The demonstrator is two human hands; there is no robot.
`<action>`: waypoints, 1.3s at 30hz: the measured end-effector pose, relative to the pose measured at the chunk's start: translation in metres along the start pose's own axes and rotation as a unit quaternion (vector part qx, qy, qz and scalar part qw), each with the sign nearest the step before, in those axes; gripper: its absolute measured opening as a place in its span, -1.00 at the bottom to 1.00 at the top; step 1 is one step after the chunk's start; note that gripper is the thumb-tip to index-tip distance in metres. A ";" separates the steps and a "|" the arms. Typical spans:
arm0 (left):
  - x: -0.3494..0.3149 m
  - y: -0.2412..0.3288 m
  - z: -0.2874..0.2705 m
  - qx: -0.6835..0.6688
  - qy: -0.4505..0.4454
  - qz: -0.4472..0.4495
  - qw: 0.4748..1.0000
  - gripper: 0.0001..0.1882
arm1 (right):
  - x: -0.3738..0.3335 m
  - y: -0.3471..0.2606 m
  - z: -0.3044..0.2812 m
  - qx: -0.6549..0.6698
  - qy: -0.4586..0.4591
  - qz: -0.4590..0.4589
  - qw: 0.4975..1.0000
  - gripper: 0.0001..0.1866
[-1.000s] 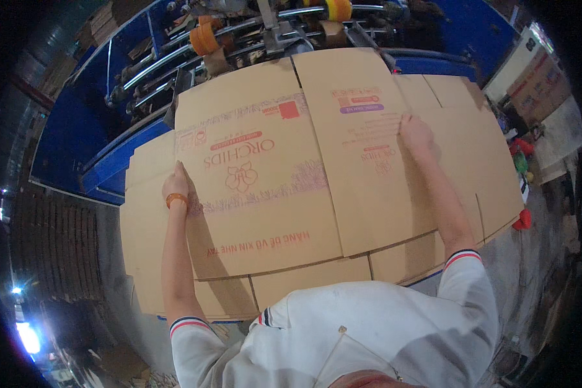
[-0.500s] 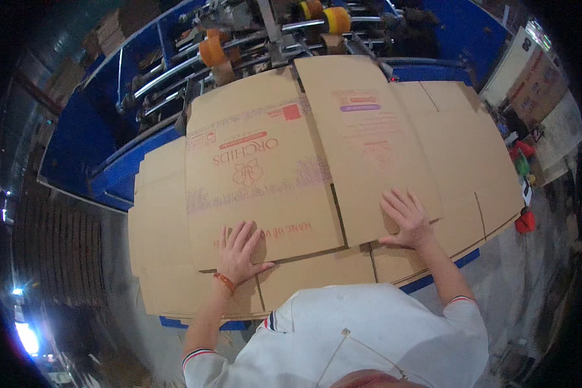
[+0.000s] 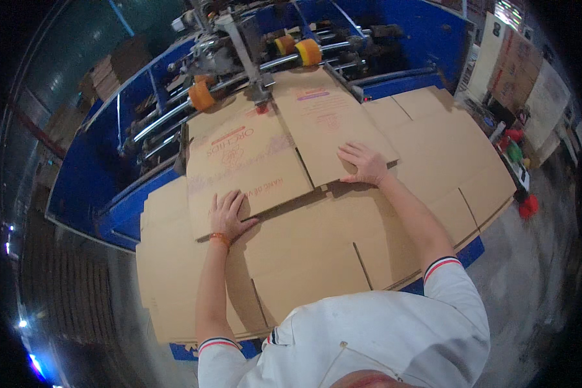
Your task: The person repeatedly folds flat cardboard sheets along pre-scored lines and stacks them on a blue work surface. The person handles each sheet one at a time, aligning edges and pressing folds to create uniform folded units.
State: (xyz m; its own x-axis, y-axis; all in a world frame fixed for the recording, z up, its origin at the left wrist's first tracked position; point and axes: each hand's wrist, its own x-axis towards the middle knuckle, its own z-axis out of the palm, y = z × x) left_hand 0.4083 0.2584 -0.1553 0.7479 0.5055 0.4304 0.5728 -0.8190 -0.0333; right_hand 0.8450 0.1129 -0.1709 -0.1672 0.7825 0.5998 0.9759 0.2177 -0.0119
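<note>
A flat printed cardboard box blank (image 3: 252, 174) lies over other blanks, its far edge under the machine's rollers and metal arm. My left hand (image 3: 229, 216) rests on the blank's near left part, fingers spread and thumb out to the right. On the near right part my right hand (image 3: 365, 165) lies with fingers stretched over the board and thumb at its near edge. Below is a stack of plain brown cardboard blanks (image 3: 310, 249), slotted along the near side. The blank's far end is partly hidden by the machine.
A blue-framed machine (image 3: 87, 187) stands ahead, with orange rollers (image 3: 200, 96) on steel shafts and an upright metal arm (image 3: 242, 55). At right are leaning boards (image 3: 514, 68) and a red object (image 3: 528, 207). Piled cardboard (image 3: 58, 252) stands at the left.
Both hands have moved forward, and the printed blank has slid with them away from me, under the rollers. More of the plain stack now shows near me.
</note>
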 end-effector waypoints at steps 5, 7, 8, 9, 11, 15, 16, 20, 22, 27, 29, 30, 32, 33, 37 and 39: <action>-0.001 -0.002 0.006 0.007 -0.004 0.002 1.000 -0.15 | -0.004 0.001 -0.003 -0.071 -0.054 0.009 0.996 -0.14; 0.012 -0.005 0.010 0.012 -0.011 -0.034 0.999 -0.18 | 0.004 0.004 0.005 -0.069 -0.037 0.073 0.994 -0.17; 0.024 -0.010 0.009 0.036 -0.012 -0.074 0.997 -0.20 | 0.008 0.003 0.010 -0.069 -0.028 0.107 0.992 -0.19; 0.034 -0.013 0.008 0.062 -0.010 -0.108 0.992 -0.21 | 0.015 -0.001 0.010 -0.086 -0.007 0.143 0.986 -0.24; 0.035 -0.020 0.008 0.071 0.046 -0.085 0.993 -0.20 | 0.035 -0.009 0.011 -0.123 0.042 0.214 0.968 -0.33; 0.004 -0.021 -0.005 0.000 0.115 -0.074 0.991 -0.26 | -0.007 -0.002 0.031 -0.065 0.017 0.261 0.963 -0.47; -0.021 -0.026 -0.008 0.048 0.098 -0.113 0.988 -0.27 | -0.014 0.000 0.028 -0.045 -0.008 0.281 0.959 -0.49; -0.185 -0.133 -0.021 0.182 0.130 -0.380 0.898 -0.27 | -0.021 -0.025 0.011 -0.015 -0.026 0.292 0.956 -0.54; -0.206 -0.137 -0.070 0.142 0.011 -0.604 0.784 -0.30 | -0.028 -0.037 -0.011 -0.016 -0.066 0.333 0.940 -0.58; -0.271 -0.161 -0.096 0.109 -0.111 -0.666 0.730 -0.35 | -0.047 -0.022 -0.009 -0.054 0.009 0.262 0.963 -0.64; -0.305 -0.178 -0.083 0.125 -0.012 -0.663 0.738 -0.46 | -0.028 -0.047 -0.020 -0.029 -0.035 0.283 0.958 -0.66; -0.322 -0.187 -0.080 0.129 0.041 -0.652 0.746 -0.50 | -0.021 -0.052 -0.030 -0.020 -0.050 0.301 0.952 -0.66; -0.295 -0.203 -0.085 0.046 -0.020 -0.608 0.792 -0.40 | -0.050 -0.024 -0.004 -0.044 0.023 0.285 0.957 -0.68; -0.291 -0.201 -0.094 0.044 -0.050 -0.618 0.783 -0.37 | -0.046 -0.024 -0.004 -0.036 0.029 0.279 0.959 -0.69; -0.286 -0.206 -0.086 0.000 0.043 -0.675 0.736 -0.27 | -0.030 -0.037 -0.011 -0.005 0.028 0.288 0.957 -0.71; -0.280 -0.206 -0.090 0.010 0.001 -0.724 0.690 -0.26 | -0.034 -0.033 -0.001 -0.002 0.058 0.269 0.961 -0.72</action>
State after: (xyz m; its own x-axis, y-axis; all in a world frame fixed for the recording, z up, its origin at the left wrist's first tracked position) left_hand 0.0504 0.2611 -0.1882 -0.6128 0.7898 0.0274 0.7242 0.5474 0.4193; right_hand 0.8186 0.0782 -0.1897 0.3785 0.7108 0.5929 0.9175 -0.2034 -0.3418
